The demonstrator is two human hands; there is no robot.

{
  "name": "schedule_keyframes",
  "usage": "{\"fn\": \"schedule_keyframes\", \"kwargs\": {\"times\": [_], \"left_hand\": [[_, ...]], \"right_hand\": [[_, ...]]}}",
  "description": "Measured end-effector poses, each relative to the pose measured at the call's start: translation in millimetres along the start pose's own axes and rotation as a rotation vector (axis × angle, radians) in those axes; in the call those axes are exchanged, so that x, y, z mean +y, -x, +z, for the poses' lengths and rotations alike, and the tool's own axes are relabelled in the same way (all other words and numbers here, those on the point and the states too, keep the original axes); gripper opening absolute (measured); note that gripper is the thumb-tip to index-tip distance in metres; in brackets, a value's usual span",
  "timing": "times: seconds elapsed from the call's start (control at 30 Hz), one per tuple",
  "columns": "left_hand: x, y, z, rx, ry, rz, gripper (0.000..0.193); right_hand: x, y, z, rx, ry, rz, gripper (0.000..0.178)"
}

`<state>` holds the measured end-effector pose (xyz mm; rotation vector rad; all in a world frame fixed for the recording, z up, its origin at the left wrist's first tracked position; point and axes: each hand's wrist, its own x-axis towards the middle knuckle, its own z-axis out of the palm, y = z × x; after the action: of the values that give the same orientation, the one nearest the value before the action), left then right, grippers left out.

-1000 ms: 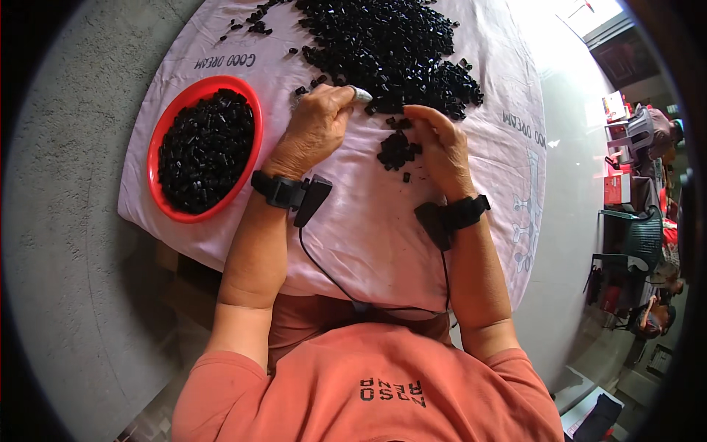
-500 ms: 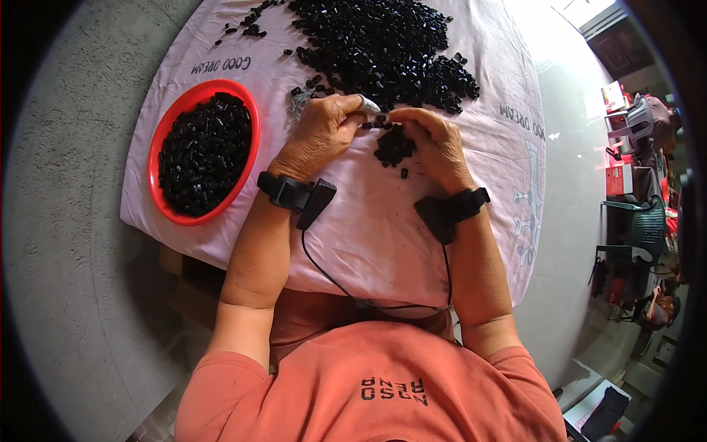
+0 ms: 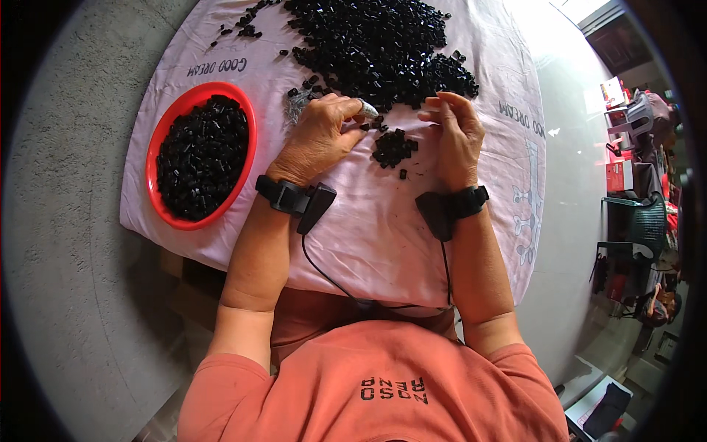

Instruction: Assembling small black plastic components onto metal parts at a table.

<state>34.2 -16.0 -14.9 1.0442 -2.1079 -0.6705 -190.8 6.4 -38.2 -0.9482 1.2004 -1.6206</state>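
Observation:
My left hand (image 3: pixel 324 132) is closed in a pinch above the pink cloth, beside a few loose small black pieces. A pale silvery tip (image 3: pixel 368 110) sticks out at its index finger; whether it is a wrapping or a held thing cannot be told. My right hand (image 3: pixel 461 136) is apart from it, at the near right edge of a big heap of small black plastic pieces (image 3: pixel 368 44). Its fingers are bent but spread, with nothing visible between them. Between the hands lies a small cluster of black pieces (image 3: pixel 395 149).
A red oval basin (image 3: pixel 252 147) full of black pieces stands at the left on the pink cloth (image 3: pixel 353 243). Clear crumpled plastic (image 3: pixel 296 104) lies beyond my left hand. Both wrists wear black straps with devices, joined by a cable (image 3: pixel 328 275). Chairs (image 3: pixel 646 228) stand far right.
My right hand has moved right, away from my left hand, and its fingers have spread. The small cluster between them shows more fully. My left hand has hardly moved.

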Motion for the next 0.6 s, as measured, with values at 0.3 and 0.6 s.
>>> {"fn": "schedule_keyframes", "kwargs": {"times": [0.3, 0.6], "left_hand": [[0.8, -4.6, 8.6, 0.074, 0.161, 0.003, 0.023], [16.7, -19.1, 26.1, -0.013, 0.533, -0.115, 0.021]], "right_hand": [[-7.2, 3.1, -0.9, -0.239, -0.074, 0.078, 0.016], [3.8, -1.1, -2.2, -0.427, 0.103, 0.028, 0.018]]}}
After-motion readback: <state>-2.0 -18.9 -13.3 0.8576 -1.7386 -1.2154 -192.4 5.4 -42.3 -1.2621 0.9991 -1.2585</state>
